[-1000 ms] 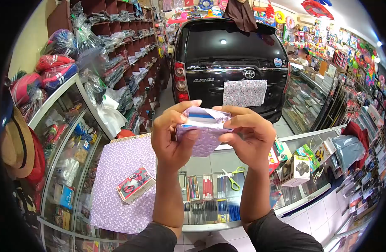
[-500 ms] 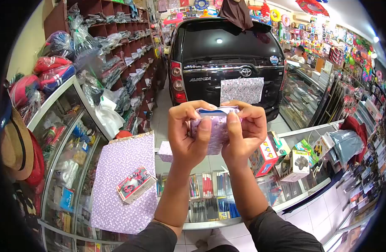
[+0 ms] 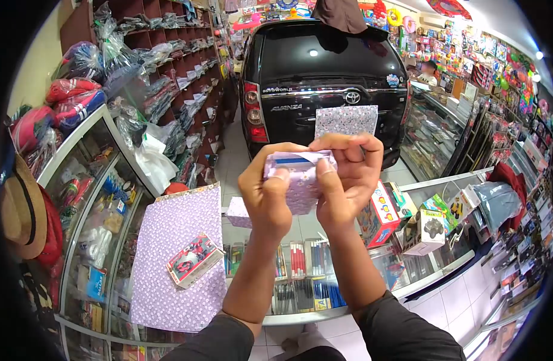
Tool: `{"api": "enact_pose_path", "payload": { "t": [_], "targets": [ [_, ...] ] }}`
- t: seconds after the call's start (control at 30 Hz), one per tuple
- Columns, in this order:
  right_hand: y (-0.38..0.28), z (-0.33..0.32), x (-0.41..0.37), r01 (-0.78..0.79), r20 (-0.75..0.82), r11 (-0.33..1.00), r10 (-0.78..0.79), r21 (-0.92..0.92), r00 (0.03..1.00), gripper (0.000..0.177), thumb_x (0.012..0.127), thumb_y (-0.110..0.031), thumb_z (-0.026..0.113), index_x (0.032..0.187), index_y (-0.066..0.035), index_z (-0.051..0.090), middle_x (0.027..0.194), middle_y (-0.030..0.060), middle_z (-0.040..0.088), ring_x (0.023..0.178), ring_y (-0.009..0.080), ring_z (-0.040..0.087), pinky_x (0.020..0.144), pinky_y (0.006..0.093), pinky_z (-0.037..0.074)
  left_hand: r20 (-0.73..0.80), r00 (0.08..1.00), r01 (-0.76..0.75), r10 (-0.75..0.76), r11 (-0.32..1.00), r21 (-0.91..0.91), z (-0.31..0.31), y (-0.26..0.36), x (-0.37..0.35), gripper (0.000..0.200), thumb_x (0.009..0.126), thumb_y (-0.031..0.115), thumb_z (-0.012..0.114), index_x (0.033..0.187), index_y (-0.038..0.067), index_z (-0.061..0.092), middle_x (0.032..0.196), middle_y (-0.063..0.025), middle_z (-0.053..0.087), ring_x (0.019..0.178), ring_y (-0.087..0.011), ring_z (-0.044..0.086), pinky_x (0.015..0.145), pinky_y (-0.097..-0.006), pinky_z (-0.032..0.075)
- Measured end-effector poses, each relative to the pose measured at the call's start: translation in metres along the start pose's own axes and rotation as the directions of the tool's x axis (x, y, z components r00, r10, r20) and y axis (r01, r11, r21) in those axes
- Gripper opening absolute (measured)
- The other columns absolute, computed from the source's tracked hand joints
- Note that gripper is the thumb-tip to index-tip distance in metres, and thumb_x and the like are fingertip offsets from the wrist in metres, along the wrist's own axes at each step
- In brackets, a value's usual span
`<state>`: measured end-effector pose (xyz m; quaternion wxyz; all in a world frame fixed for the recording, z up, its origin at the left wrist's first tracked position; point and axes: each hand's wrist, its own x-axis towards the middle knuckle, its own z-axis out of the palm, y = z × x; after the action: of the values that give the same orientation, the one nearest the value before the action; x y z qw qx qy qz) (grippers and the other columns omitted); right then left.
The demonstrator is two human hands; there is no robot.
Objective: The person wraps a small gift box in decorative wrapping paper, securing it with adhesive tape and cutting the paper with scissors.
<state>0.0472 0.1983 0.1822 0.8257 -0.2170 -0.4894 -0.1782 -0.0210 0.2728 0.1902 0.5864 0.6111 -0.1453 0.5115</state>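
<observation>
SHOP COUNTER: At the bottom centre of the frame, two dark-sleeved forearms rise over a glass-topped display counter [image 3: 306, 317] stocked with pens. On its left side lies a flat sheet of lilac flower-print wrapping paper [image 3: 168, 228], with a red-and-white boxed toy car [image 3: 194, 260] resting on it. At mid-frame, the left hand [image 3: 267, 195] and the right hand [image 3: 351, 171] are both closed around a small box wrapped in lilac flower-print paper [image 3: 300, 183], held in the air above the glass. The thumbs press its front and the right fingers curl over its top.

The wrapping looks well along. The front face is covered, but the upper end gapes with a blue-and-white edge showing, so folding and sealing appear to be left.

Bare glass lies open beneath the hands, hemmed at right by colourful cardboard toy cartons [image 3: 379, 213] and at left by the sheet and a small lilac parcel [image 3: 237, 212]. Beyond, a black hatchback car [image 3: 318, 72] fills the upper centre.
</observation>
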Motion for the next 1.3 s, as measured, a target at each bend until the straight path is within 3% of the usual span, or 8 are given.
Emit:
{"api": "enact_pose_path", "payload": {
  "t": [0.07,0.13,0.2,0.3,0.47,0.53,0.83,1.3],
  "targets": [
    [0.001,0.002,0.001,0.015,0.021,1.0,-0.015,-0.003,1.0,0.044,0.085,0.009,0.058,0.122,-0.001,0.036,0.107,0.0206,0.059,0.1,0.0222,0.06,0.091,0.0332,0.047,-0.052,0.999,0.002,-0.002,1.0,-0.001,-0.001,0.0,0.0,0.034,0.08,0.017,0.046,0.096,-0.006,0.066,0.087,-0.0092,0.068,0.08,-0.0125,0.062,0.072,-0.0267,0.049],
    [-0.005,0.007,0.004,-0.131,0.072,0.991,0.133,-0.028,0.989,0.036,0.085,0.006,0.062,0.117,0.001,0.045,0.109,0.0182,0.059,0.101,0.0208,0.06,0.092,0.0341,0.046,-0.155,0.981,-0.112,0.115,0.993,0.025,-0.005,-0.006,0.002,0.035,0.078,0.017,0.046,0.095,-0.006,0.066,0.086,-0.0114,0.068,0.079,-0.0149,0.063,0.073,-0.0283,0.049],
    [-0.006,0.007,0.004,-0.234,0.081,0.946,0.257,-0.225,0.963,0.024,0.086,0.001,0.067,0.108,0.004,0.056,0.11,0.0148,0.061,0.102,0.0161,0.059,0.092,0.0316,0.046,-0.201,0.969,-0.138,0.142,0.99,0.036,-0.01,-0.007,0.003,0.035,0.078,0.017,0.046,0.095,-0.006,0.066,0.086,-0.0127,0.068,0.079,-0.0167,0.063,0.074,-0.0289,0.049],
    [-0.012,0.019,0.0,-0.458,0.019,0.889,0.458,-0.008,0.889,0.023,0.087,0.001,0.065,0.109,0.004,0.057,0.109,0.0132,0.062,0.102,0.0151,0.059,0.093,0.0303,0.046,-0.277,0.944,-0.127,0.178,0.973,0.195,-0.013,-0.001,0.006,0.036,0.08,0.017,0.043,0.095,-0.006,0.066,0.086,-0.0124,0.068,0.078,-0.0171,0.063,0.074,-0.0287,0.05],
    [-0.006,0.012,-0.003,-0.387,0.083,0.918,0.381,0.085,0.921,0.026,0.088,0.004,0.061,0.113,0.005,0.055,0.109,0.0124,0.062,0.103,0.0151,0.06,0.093,0.0306,0.046,-0.247,0.965,-0.069,0.087,0.994,0.082,-0.018,0.0,0.008,0.036,0.081,0.017,0.043,0.098,-0.005,0.067,0.088,-0.0127,0.068,0.079,-0.016,0.063,0.074,-0.0281,0.049],
    [-0.005,0.009,0.0,-0.376,0.094,0.922,0.368,0.094,0.925,0.03,0.087,0.005,0.059,0.117,0.006,0.054,0.11,0.013,0.062,0.103,0.0155,0.06,0.094,0.0304,0.046,-0.178,0.974,-0.11,0.143,0.977,0.182,-0.017,0.003,0.009,0.037,0.08,0.017,0.044,0.1,-0.004,0.068,0.09,-0.0125,0.068,0.082,-0.0154,0.063,0.076,-0.0277,0.048],
    [-0.007,0.009,0.0,-0.233,0.21,0.972,0.23,-0.011,0.95,0.027,0.091,0.003,0.049,0.117,0.005,0.054,0.113,0.0151,0.06,0.105,0.017,0.057,0.095,0.031,0.044,-0.034,0.946,-0.318,0.324,0.941,0.112,-0.023,-0.005,0.01,0.014,0.088,0.012,0.05,0.096,0.002,0.053,0.091,-0.0123,0.062,0.08,-0.0151,0.055,0.075,-0.0289,0.045],
    [-0.001,0.002,0.0,-0.011,0.282,0.999,0.025,-0.053,0.959,0.018,0.087,0.001,0.048,0.104,0.004,0.054,0.115,0.0207,0.054,0.102,0.0193,0.053,0.091,0.0311,0.042,0.153,0.911,-0.388,0.383,0.922,0.001,-0.029,-0.004,0.011,0.016,0.09,0.016,0.049,0.097,0.002,0.051,0.099,-0.0184,0.06,0.084,-0.0166,0.055,0.076,-0.0305,0.045]
  ]
}}
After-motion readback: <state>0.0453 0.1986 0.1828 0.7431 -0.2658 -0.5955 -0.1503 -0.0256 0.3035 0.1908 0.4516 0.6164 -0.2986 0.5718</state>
